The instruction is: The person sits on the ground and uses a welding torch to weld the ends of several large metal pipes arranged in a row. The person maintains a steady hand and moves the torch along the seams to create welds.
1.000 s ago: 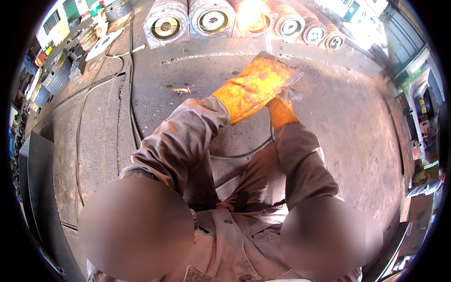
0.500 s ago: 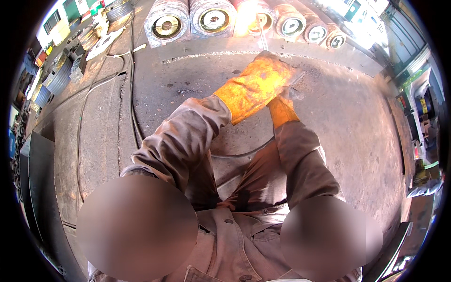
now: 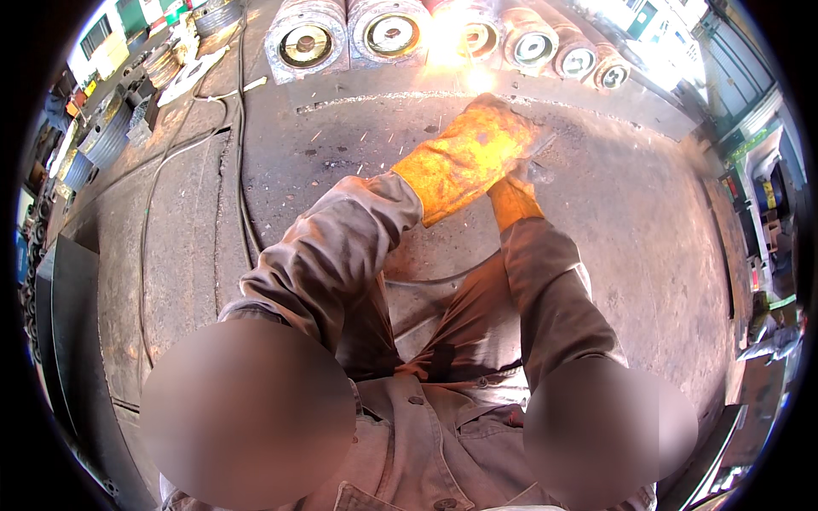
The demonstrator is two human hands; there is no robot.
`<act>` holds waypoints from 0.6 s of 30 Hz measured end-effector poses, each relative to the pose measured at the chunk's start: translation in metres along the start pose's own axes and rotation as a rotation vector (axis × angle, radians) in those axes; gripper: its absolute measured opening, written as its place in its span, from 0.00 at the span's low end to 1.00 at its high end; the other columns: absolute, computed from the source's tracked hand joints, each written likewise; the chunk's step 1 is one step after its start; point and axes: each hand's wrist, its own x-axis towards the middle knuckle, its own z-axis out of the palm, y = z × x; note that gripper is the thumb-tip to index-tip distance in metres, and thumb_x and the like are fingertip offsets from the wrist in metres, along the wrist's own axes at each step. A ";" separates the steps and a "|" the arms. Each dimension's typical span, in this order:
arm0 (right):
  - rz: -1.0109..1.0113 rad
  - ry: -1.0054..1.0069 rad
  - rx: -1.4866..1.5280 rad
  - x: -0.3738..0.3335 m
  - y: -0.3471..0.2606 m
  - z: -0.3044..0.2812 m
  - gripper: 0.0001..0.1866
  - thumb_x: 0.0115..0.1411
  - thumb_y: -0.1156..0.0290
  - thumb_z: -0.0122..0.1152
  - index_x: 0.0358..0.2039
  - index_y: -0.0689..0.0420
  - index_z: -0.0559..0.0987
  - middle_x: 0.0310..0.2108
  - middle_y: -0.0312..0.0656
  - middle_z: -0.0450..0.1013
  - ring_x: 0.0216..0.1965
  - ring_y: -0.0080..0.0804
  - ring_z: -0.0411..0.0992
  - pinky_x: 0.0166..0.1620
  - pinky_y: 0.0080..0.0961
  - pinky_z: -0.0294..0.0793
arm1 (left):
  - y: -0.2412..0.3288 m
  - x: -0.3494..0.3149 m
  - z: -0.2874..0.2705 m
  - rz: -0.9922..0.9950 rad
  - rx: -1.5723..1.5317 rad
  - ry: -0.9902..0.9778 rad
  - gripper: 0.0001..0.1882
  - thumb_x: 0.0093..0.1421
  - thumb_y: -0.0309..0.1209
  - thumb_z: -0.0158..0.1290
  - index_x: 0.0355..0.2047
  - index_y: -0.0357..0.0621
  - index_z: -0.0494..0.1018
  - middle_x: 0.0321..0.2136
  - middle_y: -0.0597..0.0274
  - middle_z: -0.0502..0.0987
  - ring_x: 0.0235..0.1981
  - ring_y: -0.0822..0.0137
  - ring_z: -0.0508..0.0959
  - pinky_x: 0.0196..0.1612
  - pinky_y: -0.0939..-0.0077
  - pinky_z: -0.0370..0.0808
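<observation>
Your left hand, in an orange glove, shows its back; its fingers are out of sight, so closure cannot be told. Your right hand, also gloved, sits partly behind it; its grip is likewise hidden. A grey metal tool projects just right of both gloves. Beyond the gloves, a bright flare burns before the third-from-left cylinder in a row.
</observation>
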 end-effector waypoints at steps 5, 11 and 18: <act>0.005 0.005 0.005 0.001 0.002 -0.002 0.26 0.79 0.50 0.64 0.71 0.45 0.81 0.59 0.39 0.85 0.58 0.35 0.81 0.63 0.52 0.59 | 0.003 0.001 -0.011 0.015 -0.019 -0.052 0.18 0.71 0.37 0.67 0.59 0.52 0.83 0.41 0.49 0.93 0.45 0.45 0.95 0.46 0.46 0.91; -0.004 0.008 0.005 -0.002 -0.006 -0.003 0.25 0.79 0.50 0.64 0.70 0.45 0.81 0.57 0.39 0.85 0.56 0.35 0.81 0.61 0.51 0.61 | -0.006 -0.007 0.017 -0.046 -0.150 0.039 0.15 0.77 0.39 0.60 0.56 0.49 0.90 0.44 0.46 0.92 0.48 0.42 0.91 0.53 0.41 0.86; -0.012 0.011 0.001 -0.009 -0.010 -0.005 0.24 0.79 0.50 0.64 0.69 0.46 0.82 0.56 0.39 0.86 0.54 0.35 0.82 0.59 0.51 0.63 | -0.012 -0.015 0.032 -0.013 -0.160 0.159 0.14 0.75 0.37 0.62 0.53 0.47 0.90 0.44 0.47 0.92 0.48 0.43 0.91 0.54 0.44 0.86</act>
